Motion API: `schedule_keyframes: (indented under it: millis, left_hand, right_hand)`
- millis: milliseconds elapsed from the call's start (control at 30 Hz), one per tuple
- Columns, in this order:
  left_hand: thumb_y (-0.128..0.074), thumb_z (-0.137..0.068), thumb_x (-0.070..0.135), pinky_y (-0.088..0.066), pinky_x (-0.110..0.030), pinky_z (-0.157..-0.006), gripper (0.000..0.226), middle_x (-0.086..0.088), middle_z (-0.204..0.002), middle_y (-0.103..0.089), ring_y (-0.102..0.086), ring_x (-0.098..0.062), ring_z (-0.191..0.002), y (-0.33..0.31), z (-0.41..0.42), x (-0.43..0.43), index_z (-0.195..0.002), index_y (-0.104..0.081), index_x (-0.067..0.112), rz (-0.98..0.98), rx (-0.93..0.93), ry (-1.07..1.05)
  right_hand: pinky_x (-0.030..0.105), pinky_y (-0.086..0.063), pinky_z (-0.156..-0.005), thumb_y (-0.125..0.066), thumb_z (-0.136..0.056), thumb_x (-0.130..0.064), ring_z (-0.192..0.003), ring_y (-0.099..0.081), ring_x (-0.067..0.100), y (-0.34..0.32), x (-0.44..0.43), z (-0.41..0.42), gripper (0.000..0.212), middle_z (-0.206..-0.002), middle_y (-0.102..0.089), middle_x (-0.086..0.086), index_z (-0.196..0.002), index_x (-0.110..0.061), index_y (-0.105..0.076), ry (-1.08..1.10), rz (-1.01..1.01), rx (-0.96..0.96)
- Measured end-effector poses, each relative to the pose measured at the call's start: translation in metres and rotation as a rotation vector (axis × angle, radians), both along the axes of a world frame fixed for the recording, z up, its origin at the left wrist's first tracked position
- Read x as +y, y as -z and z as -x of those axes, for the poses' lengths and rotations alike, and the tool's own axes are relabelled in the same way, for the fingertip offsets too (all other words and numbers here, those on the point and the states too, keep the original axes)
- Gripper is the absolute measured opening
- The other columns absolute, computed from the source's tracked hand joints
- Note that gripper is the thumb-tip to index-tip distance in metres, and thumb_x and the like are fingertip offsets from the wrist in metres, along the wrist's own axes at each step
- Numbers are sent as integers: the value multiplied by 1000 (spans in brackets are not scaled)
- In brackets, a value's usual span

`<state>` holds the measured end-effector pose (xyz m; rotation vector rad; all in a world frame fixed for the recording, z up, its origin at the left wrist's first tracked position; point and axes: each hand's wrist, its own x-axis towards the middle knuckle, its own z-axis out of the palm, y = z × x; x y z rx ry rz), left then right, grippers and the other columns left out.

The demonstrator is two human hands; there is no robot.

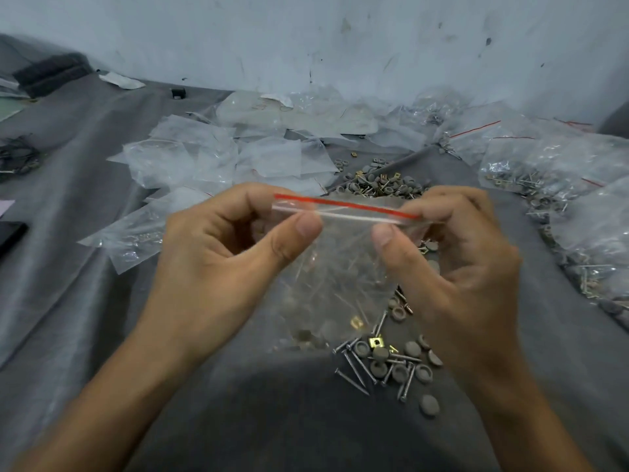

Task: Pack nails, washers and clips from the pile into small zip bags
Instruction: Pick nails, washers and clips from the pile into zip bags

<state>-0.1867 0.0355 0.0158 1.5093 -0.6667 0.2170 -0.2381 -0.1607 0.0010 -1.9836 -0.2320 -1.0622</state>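
Note:
A small clear zip bag (335,277) with a red strip along its top hangs between both hands, with nails, grey washers and a brass clip inside it. My left hand (221,253) pinches the bag's top left end between thumb and fingers. My right hand (449,253) pinches the top right end the same way. Below the bag, a small heap of nails, washers and clips (388,362) lies on the grey cloth (102,267). A larger pile of the same parts (377,183) sits just beyond the hands.
Empty clear bags (211,158) are scattered to the left and back. Filled bags (558,165) are heaped at the right. A dark phone (10,233) lies at the left edge, and a pale wall (306,39) closes off the back.

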Motion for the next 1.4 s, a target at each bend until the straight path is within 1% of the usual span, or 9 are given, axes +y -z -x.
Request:
schedule_keyframes:
  millis: [233,300,400,500,567,733,1100,1233,1400]
  left_hand:
    - [-77,-79,41,-42,-25,-57,4,-14,-70,-66,-51,-16,-62,7,-9,-1,-78,-79,39,-57,148,69]
    - [-77,-78,39,-45,-26,-58,4,-15,-72,-69,-54,-16,-61,10,-8,-2,-79,-80,37,-42,145,60]
    - [-77,-78,42,-42,-40,-57,10,-27,-77,-66,-51,-39,-61,15,-5,-7,-85,-81,36,-50,123,74]
    - [-72,-80,43,-44,-31,-55,16,-15,-71,-67,-52,-27,-58,19,-1,-11,-90,-79,33,-77,54,70]
    - [-70,-83,41,-46,-23,-57,16,-6,-73,-70,-55,-18,-60,21,2,-13,-92,-78,31,-113,8,66]
    - [-67,-87,38,-49,-28,-60,10,6,-77,-71,-59,-19,-64,21,6,-16,-92,-75,33,-192,-105,10]
    - [-72,-88,38,-48,-36,-62,10,3,-78,-72,-60,-23,-65,21,9,-16,-94,-77,31,-186,-102,26]
    - [-69,-88,38,-47,-30,-58,13,11,-75,-68,-56,-17,-61,19,8,-14,-95,-76,30,-201,-147,2]
    - [-68,-88,39,-47,-31,-59,14,8,-73,-66,-55,-17,-61,19,6,-12,-95,-76,30,-203,-151,-16]
  right_hand:
    - [54,-53,-74,-72,-86,-32,-83,-63,25,4,-14,-1,16,-94,-67,1,-100,-26,-65,-131,-139,266]
    - [49,-56,-77,-72,-84,-38,-90,-66,19,0,-15,2,25,-100,-68,-6,-108,-32,-65,-159,-163,316]
    - [28,-52,-90,-69,-84,-47,-109,-65,12,-7,-14,7,36,-110,-68,-13,-118,-37,-64,-108,-18,338]
    - [30,-46,-97,-64,-86,-52,-117,-58,10,-14,-8,10,37,-114,-64,-20,-118,-34,-67,-49,213,335]
    - [34,-44,-96,-63,-86,-49,-113,-58,11,-16,-5,11,30,-108,-65,-20,-109,-30,-71,-48,284,328]
    - [27,-42,-75,-68,-84,-42,-88,-62,14,-19,-5,13,14,-83,-64,-16,-84,-28,-69,-125,208,374]
    - [34,-43,-75,-61,-84,-40,-81,-62,12,-18,3,11,16,-78,-62,-17,-81,-25,-67,-134,216,337]
    - [28,-44,-73,-66,-81,-33,-81,-62,12,-20,-2,12,8,-78,-64,-15,-81,-25,-69,-111,227,331]
    - [15,-44,-69,-65,-79,-30,-80,-64,10,-21,-11,12,5,-78,-66,-17,-80,-27,-70,-71,248,314]
